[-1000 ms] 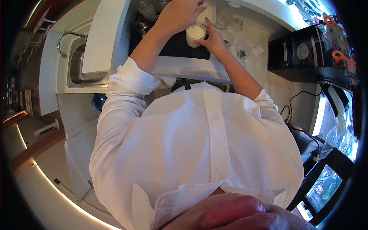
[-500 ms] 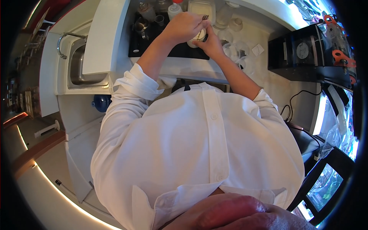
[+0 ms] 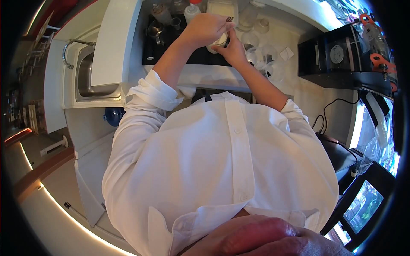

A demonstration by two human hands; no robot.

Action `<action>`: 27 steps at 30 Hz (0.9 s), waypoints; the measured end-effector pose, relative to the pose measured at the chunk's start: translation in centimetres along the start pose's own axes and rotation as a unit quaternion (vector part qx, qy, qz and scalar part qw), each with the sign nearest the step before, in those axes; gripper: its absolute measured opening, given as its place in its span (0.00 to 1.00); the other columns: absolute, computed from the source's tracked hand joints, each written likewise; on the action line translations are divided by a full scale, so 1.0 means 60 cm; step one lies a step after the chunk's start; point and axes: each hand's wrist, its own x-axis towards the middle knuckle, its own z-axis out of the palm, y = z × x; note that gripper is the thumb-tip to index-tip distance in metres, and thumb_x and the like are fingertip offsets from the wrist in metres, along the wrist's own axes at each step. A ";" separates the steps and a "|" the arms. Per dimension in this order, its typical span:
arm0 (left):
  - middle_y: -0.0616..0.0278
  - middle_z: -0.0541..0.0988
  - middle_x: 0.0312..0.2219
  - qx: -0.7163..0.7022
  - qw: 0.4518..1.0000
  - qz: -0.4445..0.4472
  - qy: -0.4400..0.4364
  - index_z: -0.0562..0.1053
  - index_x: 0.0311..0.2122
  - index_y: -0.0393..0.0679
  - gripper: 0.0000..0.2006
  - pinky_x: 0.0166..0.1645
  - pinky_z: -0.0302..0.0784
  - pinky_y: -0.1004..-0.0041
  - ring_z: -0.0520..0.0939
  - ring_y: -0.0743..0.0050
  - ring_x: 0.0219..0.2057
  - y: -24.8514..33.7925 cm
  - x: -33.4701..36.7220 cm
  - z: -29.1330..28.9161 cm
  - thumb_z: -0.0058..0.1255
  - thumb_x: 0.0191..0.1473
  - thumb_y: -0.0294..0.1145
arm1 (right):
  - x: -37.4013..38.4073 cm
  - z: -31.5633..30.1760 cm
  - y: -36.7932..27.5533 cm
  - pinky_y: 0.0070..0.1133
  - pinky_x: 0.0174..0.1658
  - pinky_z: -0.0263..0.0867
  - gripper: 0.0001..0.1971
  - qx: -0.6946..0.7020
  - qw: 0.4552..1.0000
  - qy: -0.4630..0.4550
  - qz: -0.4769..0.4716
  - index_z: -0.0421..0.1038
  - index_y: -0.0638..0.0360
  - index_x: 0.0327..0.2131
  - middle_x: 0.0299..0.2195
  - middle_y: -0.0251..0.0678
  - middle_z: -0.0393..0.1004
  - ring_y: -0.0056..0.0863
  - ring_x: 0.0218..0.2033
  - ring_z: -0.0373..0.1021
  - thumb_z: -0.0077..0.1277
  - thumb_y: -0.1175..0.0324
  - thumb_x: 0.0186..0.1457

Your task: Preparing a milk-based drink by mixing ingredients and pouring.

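Observation:
My right hand (image 3: 232,50) is wrapped round the side of a clear glass cup (image 3: 221,41) with creamy white contents. Above its rim, my left hand (image 3: 207,30) is closed in a pinch on a fork (image 3: 229,19). The dark tines stick up past my fingers, while the rest of the fork is mostly hidden. The cup is over the front edge of a black tray or hob surface (image 3: 171,53); whether it rests there I cannot tell. Just beyond my left hand stands a white squeeze bottle with a red cap (image 3: 191,13).
A metal jug (image 3: 156,32) and small cup (image 3: 176,22) stand left. Behind lies a pale rectangular container (image 3: 223,7). Clear jars (image 3: 261,26) and plastic lids (image 3: 267,53) sit right, before a black machine (image 3: 333,53). A sink (image 3: 87,70) is far left.
The view has shifted very slightly. Both hands keep nearly the same hold on the fork and cup, with a little more of the cup's white contents showing.

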 end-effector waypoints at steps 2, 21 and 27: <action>0.49 0.84 0.30 -0.008 0.999 -0.030 -0.039 0.83 0.44 0.43 0.18 0.39 0.79 0.51 0.85 0.40 0.35 0.003 0.004 -0.001 0.53 0.71 0.49 | -0.002 0.002 0.000 0.34 0.68 0.69 0.65 0.006 1.000 -0.015 0.017 0.40 0.66 0.80 0.66 0.54 0.74 0.51 0.65 0.74 0.78 0.67 0.47; 0.50 0.86 0.29 0.006 0.998 -0.045 -0.037 0.83 0.39 0.43 0.17 0.38 0.81 0.50 0.87 0.42 0.34 0.015 0.020 -0.033 0.57 0.68 0.49 | -0.024 0.062 0.050 0.40 0.70 0.64 0.66 0.030 0.995 0.096 0.003 0.43 0.68 0.79 0.66 0.54 0.71 0.55 0.68 0.65 0.81 0.64 0.45; 0.51 0.85 0.28 -0.048 0.997 -0.054 -0.012 0.84 0.39 0.42 0.18 0.38 0.79 0.53 0.86 0.44 0.32 0.003 0.012 -0.013 0.57 0.69 0.49 | -0.017 0.066 0.040 0.42 0.68 0.65 0.56 -0.031 0.992 0.124 0.023 0.60 0.65 0.71 0.61 0.49 0.74 0.53 0.67 0.63 0.82 0.58 0.43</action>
